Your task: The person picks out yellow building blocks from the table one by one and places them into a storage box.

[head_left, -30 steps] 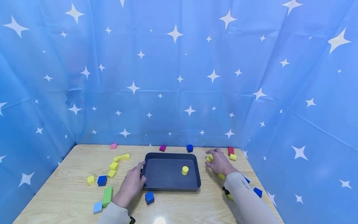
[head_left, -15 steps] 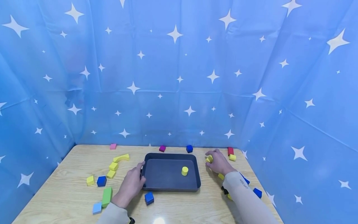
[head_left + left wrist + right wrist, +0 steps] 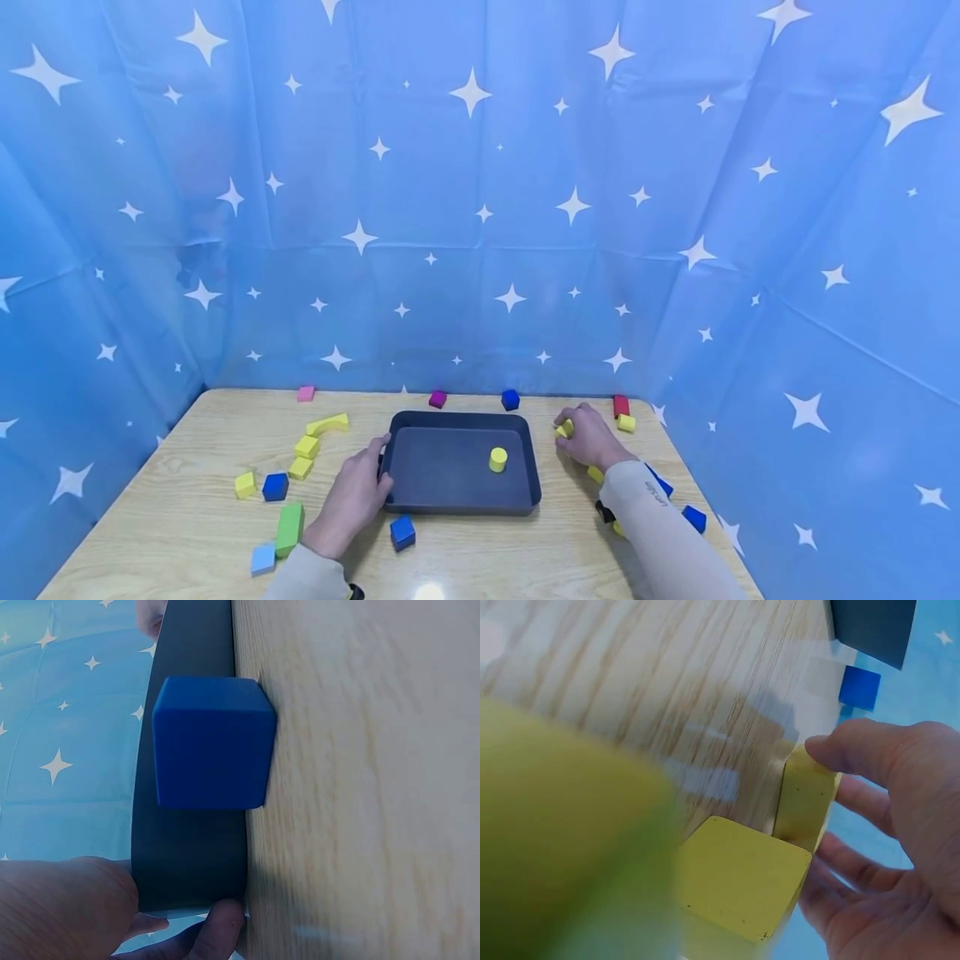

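My left hand (image 3: pixel 351 497) grips the left side of a dark rectangular baking tray (image 3: pixel 435 487), its thumb and fingers at the wall. A yellow cylinder (image 3: pixel 497 460) stands inside the tray, toward the right. Just in front of the tray sits a blue cube (image 3: pixel 402 533), large in the left wrist view. To the tray's right, my right hand (image 3: pixel 592 440) pinches a small yellow block (image 3: pixel 804 796), thumb on its near end and fingers behind. A second yellow block (image 3: pixel 742 881) lies against it in the right wrist view.
At left lie several yellow blocks (image 3: pixel 306 447), a blue block (image 3: pixel 275 487), a green block (image 3: pixel 289 530) and a light blue block (image 3: pixel 263 559). Purple (image 3: pixel 437 399), blue (image 3: pixel 511 400) and red (image 3: pixel 621 406) blocks line the back edge. Beneath the right forearm are more blocks, partly hidden.
The right hand's fingertips have come down slightly and closed in on the yellow block. The left hand and the tray stay where they were.
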`<action>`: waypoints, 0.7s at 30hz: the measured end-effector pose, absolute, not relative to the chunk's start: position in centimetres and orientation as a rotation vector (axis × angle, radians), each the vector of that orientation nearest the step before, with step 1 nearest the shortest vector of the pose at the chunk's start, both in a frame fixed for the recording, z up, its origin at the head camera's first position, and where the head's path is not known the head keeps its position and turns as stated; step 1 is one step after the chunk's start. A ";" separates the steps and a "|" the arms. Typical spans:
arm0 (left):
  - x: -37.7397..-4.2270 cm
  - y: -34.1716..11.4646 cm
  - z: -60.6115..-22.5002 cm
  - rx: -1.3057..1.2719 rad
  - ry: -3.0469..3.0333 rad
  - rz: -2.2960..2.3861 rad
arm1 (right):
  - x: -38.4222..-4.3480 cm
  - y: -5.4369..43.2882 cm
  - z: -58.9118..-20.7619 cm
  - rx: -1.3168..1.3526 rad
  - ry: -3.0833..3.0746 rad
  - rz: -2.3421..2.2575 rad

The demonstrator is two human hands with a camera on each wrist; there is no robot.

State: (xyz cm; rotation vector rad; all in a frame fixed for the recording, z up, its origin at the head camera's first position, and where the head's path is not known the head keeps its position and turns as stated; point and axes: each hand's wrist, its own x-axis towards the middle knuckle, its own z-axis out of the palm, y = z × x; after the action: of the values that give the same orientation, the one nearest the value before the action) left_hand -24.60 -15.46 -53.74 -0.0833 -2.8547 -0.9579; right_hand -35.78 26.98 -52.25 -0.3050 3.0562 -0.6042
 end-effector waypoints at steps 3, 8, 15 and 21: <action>-24.5 -15.5 -53.8 -0.080 -2.856 -0.965 | -35.6 27.1 -52.2 -0.341 3.059 -0.607; -24.5 -15.3 -53.7 -0.083 -2.837 -0.980 | -35.7 27.2 -52.2 -0.350 3.060 -0.604; -24.8 -15.3 -54.2 -0.088 -2.835 -0.950 | -35.6 27.2 -52.2 -0.340 3.062 -0.617; -24.4 -15.2 -53.6 -0.060 -2.871 -0.956 | -35.2 27.0 -52.1 -0.332 3.084 -0.642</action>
State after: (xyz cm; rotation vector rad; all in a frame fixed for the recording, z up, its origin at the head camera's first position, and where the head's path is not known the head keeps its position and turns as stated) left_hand -24.42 -15.20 -53.61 -0.0598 -2.8710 -0.9558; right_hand -35.22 26.96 -52.09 -0.3317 3.0842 -0.6421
